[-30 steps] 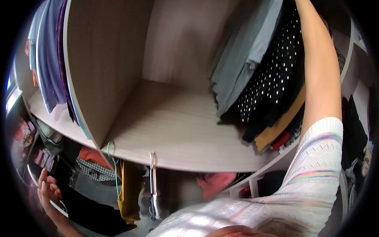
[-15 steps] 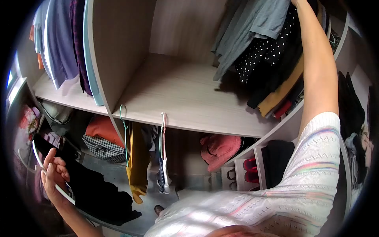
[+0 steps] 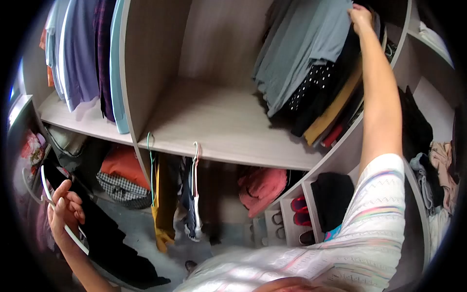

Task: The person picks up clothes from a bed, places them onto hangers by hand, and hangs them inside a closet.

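My left hand (image 3: 66,204) is closed on a white hanger (image 3: 47,187) at the lower left. A black garment (image 3: 114,250) hangs from that hanger and trails down to the right. At the upper right, my right arm is stretched up, and my right hand (image 3: 361,18) is closed on the edge of a grey shirt (image 3: 311,36). Its fingertips are partly hidden. Behind the grey shirt hang a black garment with white dots (image 3: 311,86) and a mustard garment (image 3: 335,107).
A shelf board (image 3: 219,129) spans the middle. Two hangers hook over its edge, one with a mustard garment (image 3: 164,219), one with dark and white clothing (image 3: 191,214). A pink hat (image 3: 262,187), red shoes (image 3: 300,211) and folded black cloth (image 3: 333,197) sit below. Shirts (image 3: 82,53) hang at the upper left.
My right hand has come down into view at the grey shirt, and more of that shirt shows, covering more of the dotted garment. My left hand still holds the hanger. The view has shifted slightly.
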`<control>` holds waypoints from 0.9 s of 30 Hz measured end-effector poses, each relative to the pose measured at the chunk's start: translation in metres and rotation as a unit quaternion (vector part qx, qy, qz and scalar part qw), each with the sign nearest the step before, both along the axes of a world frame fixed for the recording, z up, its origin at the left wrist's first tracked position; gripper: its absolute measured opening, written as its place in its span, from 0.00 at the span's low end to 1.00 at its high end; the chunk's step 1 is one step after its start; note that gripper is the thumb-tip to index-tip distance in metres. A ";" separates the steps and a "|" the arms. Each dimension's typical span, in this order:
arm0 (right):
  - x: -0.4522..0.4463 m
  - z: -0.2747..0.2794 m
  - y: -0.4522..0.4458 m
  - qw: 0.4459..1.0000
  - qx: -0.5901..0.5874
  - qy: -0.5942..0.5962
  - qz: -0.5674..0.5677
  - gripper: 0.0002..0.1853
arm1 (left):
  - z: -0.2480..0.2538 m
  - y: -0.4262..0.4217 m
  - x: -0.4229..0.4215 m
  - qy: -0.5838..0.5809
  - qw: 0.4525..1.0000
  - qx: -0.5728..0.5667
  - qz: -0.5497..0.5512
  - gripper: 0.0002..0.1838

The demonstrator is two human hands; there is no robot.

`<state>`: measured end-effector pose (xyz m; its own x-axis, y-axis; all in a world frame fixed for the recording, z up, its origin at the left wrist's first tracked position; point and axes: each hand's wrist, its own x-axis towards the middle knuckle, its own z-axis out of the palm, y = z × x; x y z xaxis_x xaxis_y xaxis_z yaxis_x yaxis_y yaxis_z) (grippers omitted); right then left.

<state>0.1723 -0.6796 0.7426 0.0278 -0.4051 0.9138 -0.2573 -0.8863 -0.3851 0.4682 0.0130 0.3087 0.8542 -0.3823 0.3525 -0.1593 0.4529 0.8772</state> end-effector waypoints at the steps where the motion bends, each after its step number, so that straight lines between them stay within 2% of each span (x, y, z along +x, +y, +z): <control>1: 0.009 -0.014 0.027 0.995 -0.037 0.000 -0.098 0.21 | 0.002 -0.002 -0.001 -0.002 1.000 0.000 0.002 0.24; 3: 0.001 -0.010 0.022 0.998 0.019 -0.016 -0.065 0.21 | 0.006 -0.004 -0.005 -0.002 1.000 0.006 0.006 0.23; 8: -0.004 -0.017 0.045 0.996 0.029 -0.013 -0.083 0.25 | 0.000 -0.007 0.001 0.006 1.000 -0.008 0.000 0.23; 15: -0.005 -0.018 0.056 0.996 0.038 -0.024 -0.075 0.22 | -0.004 -0.009 0.005 0.012 1.000 -0.012 0.005 0.23; 21: 0.001 -0.013 0.049 0.991 0.010 -0.016 -0.136 0.20 | -0.011 -0.013 0.010 0.023 1.000 -0.015 0.009 0.23; 24: 0.009 -0.006 0.041 0.993 0.005 -0.029 -0.112 0.20 | -0.014 -0.018 0.009 0.026 0.999 -0.016 0.027 0.22; 27: 0.018 0.009 0.027 0.987 -0.042 -0.017 -0.152 0.21 | -0.019 -0.029 0.006 0.023 0.998 -0.018 0.053 0.22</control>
